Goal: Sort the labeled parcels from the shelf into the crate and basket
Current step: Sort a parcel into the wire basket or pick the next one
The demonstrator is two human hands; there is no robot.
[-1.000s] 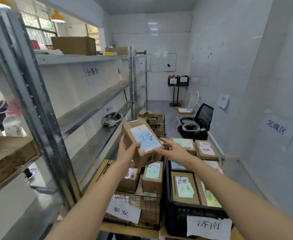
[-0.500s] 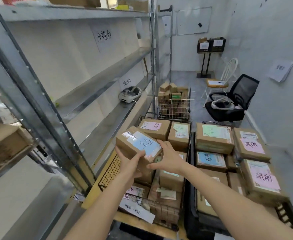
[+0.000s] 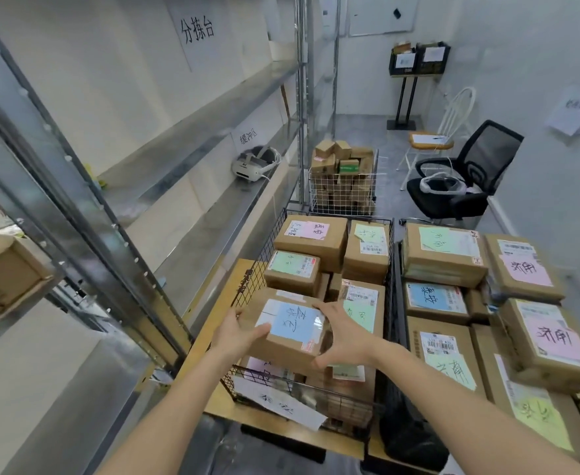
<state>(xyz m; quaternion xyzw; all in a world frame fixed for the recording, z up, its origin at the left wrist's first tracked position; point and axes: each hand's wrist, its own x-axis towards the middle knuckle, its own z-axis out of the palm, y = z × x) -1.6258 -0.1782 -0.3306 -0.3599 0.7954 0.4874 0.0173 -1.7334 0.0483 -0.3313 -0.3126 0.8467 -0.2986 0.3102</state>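
A brown parcel with a blue label [image 3: 290, 329] sits low over the near left corner of the black wire basket [image 3: 244, 289], on top of other parcels. My left hand [image 3: 238, 332] grips its left side, thumb across the top. My right hand [image 3: 345, 332] holds its right side with fingers spread. The basket holds several labeled parcels, such as one with a pink label [image 3: 310, 234]. To the right, the black crate [image 3: 396, 406] is heaped with parcels, one with a green label [image 3: 444, 248]. The metal shelf [image 3: 192, 214] runs along the left.
A white headset [image 3: 252, 164] lies on the shelf. Behind the basket stands a white wire bin [image 3: 343, 195] full of small boxes. A black office chair [image 3: 463, 180] and a white chair [image 3: 442, 132] stand at the back right. A cardboard box [image 3: 0, 282] sits on the near left shelf.
Both hands have lowered the blue-labeled parcel from chest height down onto the pile in the wire basket. My view has tilted down toward the basket and crate.
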